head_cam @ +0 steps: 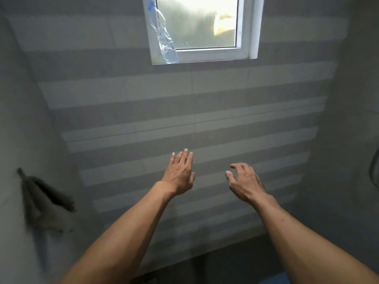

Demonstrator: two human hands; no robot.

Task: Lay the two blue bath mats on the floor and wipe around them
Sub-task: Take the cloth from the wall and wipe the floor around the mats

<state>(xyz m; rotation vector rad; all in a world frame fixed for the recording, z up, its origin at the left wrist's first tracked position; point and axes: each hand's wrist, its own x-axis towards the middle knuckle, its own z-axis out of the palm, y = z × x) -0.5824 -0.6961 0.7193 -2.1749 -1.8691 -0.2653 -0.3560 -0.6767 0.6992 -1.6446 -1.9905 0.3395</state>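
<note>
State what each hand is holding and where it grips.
Nothing is held. The left hand is open with fingers extended; the right hand is open, fingers curled, empty.

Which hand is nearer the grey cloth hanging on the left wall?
Left. The left hand is raised, open and empty, right of the grey cloth and slightly higher in the picture. The right hand, also empty, is farther right, beyond the left hand.

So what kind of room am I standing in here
Most likely a bathroom or shower room. The striped grey wall tiles run across every wall, the small window has frosted glass, and what looks like a shower hose hangs at the right edge.
</note>
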